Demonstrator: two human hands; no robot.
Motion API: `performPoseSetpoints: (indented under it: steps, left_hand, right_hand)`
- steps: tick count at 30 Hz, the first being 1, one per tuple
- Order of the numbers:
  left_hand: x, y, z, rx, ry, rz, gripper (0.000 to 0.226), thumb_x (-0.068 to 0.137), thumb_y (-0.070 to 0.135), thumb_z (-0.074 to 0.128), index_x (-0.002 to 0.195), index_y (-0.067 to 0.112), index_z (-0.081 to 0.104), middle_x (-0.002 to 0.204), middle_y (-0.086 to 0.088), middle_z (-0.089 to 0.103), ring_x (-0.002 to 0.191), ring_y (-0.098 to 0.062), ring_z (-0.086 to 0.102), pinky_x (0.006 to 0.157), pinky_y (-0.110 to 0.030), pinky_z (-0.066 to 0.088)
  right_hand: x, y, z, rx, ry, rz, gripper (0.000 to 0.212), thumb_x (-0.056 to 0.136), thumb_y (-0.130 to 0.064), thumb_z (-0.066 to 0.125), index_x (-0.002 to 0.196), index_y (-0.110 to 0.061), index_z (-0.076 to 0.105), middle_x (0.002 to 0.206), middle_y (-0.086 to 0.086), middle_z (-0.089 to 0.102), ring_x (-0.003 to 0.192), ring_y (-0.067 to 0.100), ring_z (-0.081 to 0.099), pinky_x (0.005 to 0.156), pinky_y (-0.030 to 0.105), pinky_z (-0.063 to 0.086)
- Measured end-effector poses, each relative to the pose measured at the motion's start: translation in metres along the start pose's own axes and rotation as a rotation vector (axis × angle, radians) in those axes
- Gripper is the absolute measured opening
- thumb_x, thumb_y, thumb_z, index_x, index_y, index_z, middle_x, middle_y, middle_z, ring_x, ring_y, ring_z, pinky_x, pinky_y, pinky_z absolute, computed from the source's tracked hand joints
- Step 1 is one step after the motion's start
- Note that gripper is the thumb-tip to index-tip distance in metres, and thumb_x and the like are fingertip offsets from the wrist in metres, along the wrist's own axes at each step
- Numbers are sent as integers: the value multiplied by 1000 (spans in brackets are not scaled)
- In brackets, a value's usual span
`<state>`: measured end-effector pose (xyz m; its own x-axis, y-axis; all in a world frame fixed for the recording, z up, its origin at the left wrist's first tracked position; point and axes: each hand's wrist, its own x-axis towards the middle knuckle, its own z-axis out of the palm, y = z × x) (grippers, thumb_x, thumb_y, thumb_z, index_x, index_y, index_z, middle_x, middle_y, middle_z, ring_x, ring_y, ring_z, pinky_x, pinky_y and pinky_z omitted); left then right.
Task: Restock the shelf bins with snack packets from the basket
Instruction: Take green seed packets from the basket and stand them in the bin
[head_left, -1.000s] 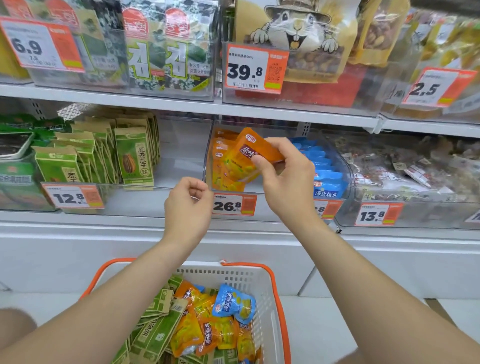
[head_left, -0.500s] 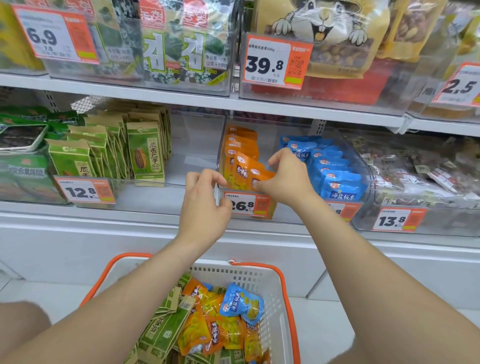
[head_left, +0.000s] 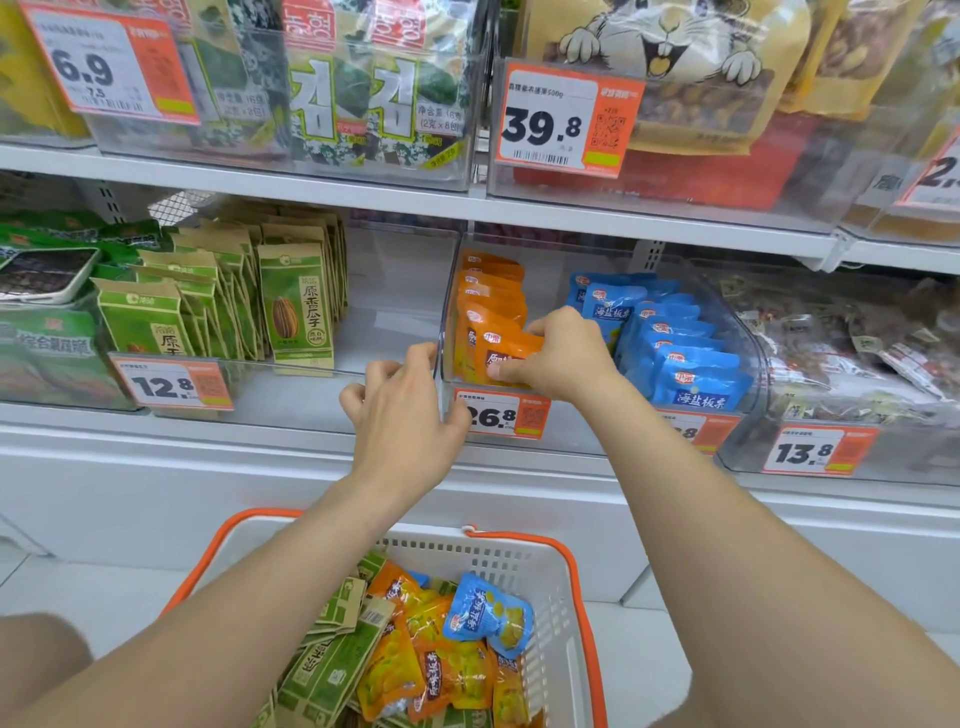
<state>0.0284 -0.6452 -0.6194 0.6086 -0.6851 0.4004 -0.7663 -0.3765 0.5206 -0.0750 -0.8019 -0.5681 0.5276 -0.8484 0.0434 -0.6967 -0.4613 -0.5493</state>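
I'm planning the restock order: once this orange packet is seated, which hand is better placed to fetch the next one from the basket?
Probably the left hand: it holds nothing and sits at the bin's front edge, above the basket. The right hand pinches the orange packet.

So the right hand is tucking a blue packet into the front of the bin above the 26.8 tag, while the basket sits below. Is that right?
Not quite: the packet is orange, not blue, as the head view shows. The right hand is tucking it into the front of the bin above the 26.8 tag, with the basket below.
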Motion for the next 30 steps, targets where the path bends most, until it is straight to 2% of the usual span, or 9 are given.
performPoseSetpoints:
  steps: [2,5,9,13,17,20,23,27,30]
  left_hand:
    - [0,0,0,0,5,-3,48,94,40,63,136,28,45,123,8,65,127,-20,40,85,-36,15]
    - [0,0,-1,-6,9,-6,47,94,40,63,136,29,45,123,9,64,125,-19,39,85,-37,16]
    - [-1,-1,-1,-17,20,1,46,95,42,62,135,30,45,122,11,64,124,-17,39,86,-37,17]
    - [0,-2,-1,-27,18,-3,46,95,43,63,136,31,44,125,11,63,125,-17,39,86,-35,16]
    - [1,-3,0,-26,9,-3,45,96,43,63,135,31,44,125,11,64,126,-18,39,85,-36,16]
    - [0,-3,0,-24,9,-1,44,97,43,63,135,32,44,123,11,64,125,-18,40,85,-37,17]
    - [0,-3,0,-24,8,-3,44,97,44,62,135,32,43,123,11,64,125,-17,40,86,-37,18]
    - [0,-3,-1,-15,-2,3,44,98,45,61,136,32,42,123,11,64,124,-18,40,86,-38,19]
    - [-1,-2,-2,-22,-4,-3,45,99,44,62,137,32,42,123,11,64,125,-18,40,87,-37,19]
  right_hand:
    - [3,0,1,-56,-41,47,59,63,-62,91,104,-26,67,94,-2,72,80,21,73,67,40,64]
    - [5,0,-2,-30,-130,34,46,73,-45,91,105,-23,67,95,-1,73,77,16,72,57,31,58]
    - [9,-1,-2,5,-100,47,26,73,-34,92,88,-22,74,85,-1,75,77,16,72,76,40,63]
    - [16,5,-3,137,-160,92,44,69,-28,96,108,-19,76,102,2,76,91,21,73,87,42,61]
    - [14,9,-3,166,-127,65,39,72,-29,96,104,-22,75,102,1,76,95,21,73,89,44,61]
    - [13,6,2,60,-29,35,54,67,-43,97,108,-21,70,105,3,72,99,23,70,83,41,61]
    - [7,4,0,-127,28,127,78,61,-62,93,108,-14,54,104,3,62,96,25,65,77,40,59]
    - [3,-1,-3,-110,-29,128,67,69,-53,93,103,-15,49,104,6,61,91,24,61,66,35,49]
    - [6,-3,1,-68,-44,112,65,69,-48,95,102,-14,51,103,6,61,94,25,63,72,37,54]
